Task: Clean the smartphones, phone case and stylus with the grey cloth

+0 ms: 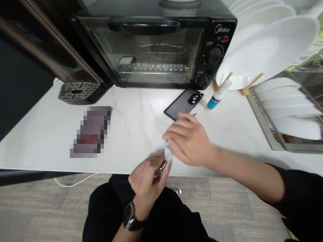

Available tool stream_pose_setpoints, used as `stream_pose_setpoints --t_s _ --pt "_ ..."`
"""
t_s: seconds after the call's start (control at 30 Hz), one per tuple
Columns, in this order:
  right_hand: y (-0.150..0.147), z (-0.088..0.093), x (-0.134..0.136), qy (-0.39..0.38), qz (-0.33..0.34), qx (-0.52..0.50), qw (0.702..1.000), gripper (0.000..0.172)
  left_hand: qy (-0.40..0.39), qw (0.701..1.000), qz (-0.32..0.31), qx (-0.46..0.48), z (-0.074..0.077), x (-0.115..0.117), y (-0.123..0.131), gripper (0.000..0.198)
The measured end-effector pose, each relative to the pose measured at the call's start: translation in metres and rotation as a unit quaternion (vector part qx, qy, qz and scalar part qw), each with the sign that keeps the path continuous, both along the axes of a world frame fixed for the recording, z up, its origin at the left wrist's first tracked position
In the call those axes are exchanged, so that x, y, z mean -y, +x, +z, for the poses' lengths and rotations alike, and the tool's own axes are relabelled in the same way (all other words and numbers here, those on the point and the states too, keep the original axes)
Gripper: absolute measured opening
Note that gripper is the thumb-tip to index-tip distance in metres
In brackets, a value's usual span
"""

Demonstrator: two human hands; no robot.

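Observation:
My left hand (147, 176) is closed around a slim dark object with a shiny metallic edge, which looks like a phone (163, 165); most of it is hidden by the fingers. My right hand (189, 139) pinches a small white wipe (168, 152) against the phone's upper end. Just beyond the right hand, a translucent phone case (180, 104) with a black rim and camera cutouts lies on the white counter (136, 127). To its right a small spray bottle (214, 101) with a blue label stands upright.
A black toaster oven (151, 50) stands at the back. Left of it is a machine with a slotted drip tray (78, 91). A pixelated flat object (91, 131) lies on the left of the counter. White plates (272, 50) and a dish rack (275, 134) occupy the right.

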State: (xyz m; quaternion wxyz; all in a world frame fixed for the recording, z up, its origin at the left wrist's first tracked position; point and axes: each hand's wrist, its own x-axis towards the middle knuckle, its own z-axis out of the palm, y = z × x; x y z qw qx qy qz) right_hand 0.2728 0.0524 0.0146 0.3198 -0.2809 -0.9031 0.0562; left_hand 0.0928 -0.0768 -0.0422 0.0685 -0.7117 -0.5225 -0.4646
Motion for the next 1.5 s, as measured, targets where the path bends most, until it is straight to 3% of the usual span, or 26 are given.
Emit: stream_pose_setpoints --t_s 0.07,0.13,0.2,0.3,0.37,0.43,0.57,0.63,0.83,0.93,1.13,1.2,1.37,1.43,1.5 --pt "-0.011 -0.001 0.02 0.041 0.095 0.011 0.995 0.032 0.001 1.0 -0.001 -0.006 -0.001 0.002 -0.002 0.014" --pt "-0.015 -0.001 0.027 0.065 0.139 0.017 0.988 0.032 -0.002 1.0 0.0 -0.012 -0.003 0.003 -0.003 0.018" --pt "-0.008 -0.001 0.016 0.05 0.089 0.016 0.995 0.034 -0.007 1.0 0.0 -0.006 -0.003 0.003 -0.003 0.015" --pt "0.009 0.001 -0.014 -0.02 -0.046 0.011 0.999 0.037 -0.008 1.0 -0.006 0.011 -0.002 0.002 -0.001 0.024" --pt "0.014 0.002 -0.022 -0.044 -0.082 -0.004 0.996 0.037 -0.003 1.0 -0.013 0.018 -0.001 0.001 0.001 0.026" --pt "0.01 0.002 -0.014 -0.033 -0.06 -0.019 0.997 0.034 -0.003 1.0 -0.018 0.017 0.0 0.001 0.001 0.028" --pt "-0.011 0.0 0.022 0.035 0.069 0.001 0.997 0.031 -0.005 1.0 -0.021 0.01 0.0 0.003 -0.001 0.019" --pt "-0.013 -0.001 0.027 0.062 0.101 0.016 0.993 0.034 -0.003 1.0 -0.02 0.007 -0.001 0.004 -0.001 0.017" --pt "0.013 -0.001 -0.021 -0.004 -0.05 0.0 0.999 0.041 -0.009 1.0 -0.014 0.021 0.001 0.002 0.001 0.027" --pt "0.011 0.0 -0.019 -0.016 -0.034 -0.019 0.999 0.04 -0.009 0.999 -0.02 0.025 0.002 0.002 0.002 0.027" --pt "-0.013 -0.002 0.023 0.076 0.127 0.019 0.989 0.033 -0.01 1.0 -0.012 -0.001 0.0 0.004 -0.001 0.015" --pt "-0.009 -0.002 0.016 0.078 0.11 0.017 0.991 0.034 -0.012 1.0 -0.012 -0.001 0.0 0.005 -0.001 0.015" --pt "0.011 0.0 -0.019 0.002 -0.04 -0.009 0.999 0.033 -0.015 0.999 -0.026 0.021 0.0 0.004 0.0 0.027" --pt "0.008 0.001 -0.015 -0.002 -0.049 -0.015 0.999 0.033 -0.018 0.999 -0.024 0.019 0.0 0.003 0.0 0.026" --pt "-0.002 0.001 0.001 0.02 -0.006 -0.005 1.0 0.033 -0.013 1.0 -0.021 0.011 0.0 0.003 0.0 0.022"
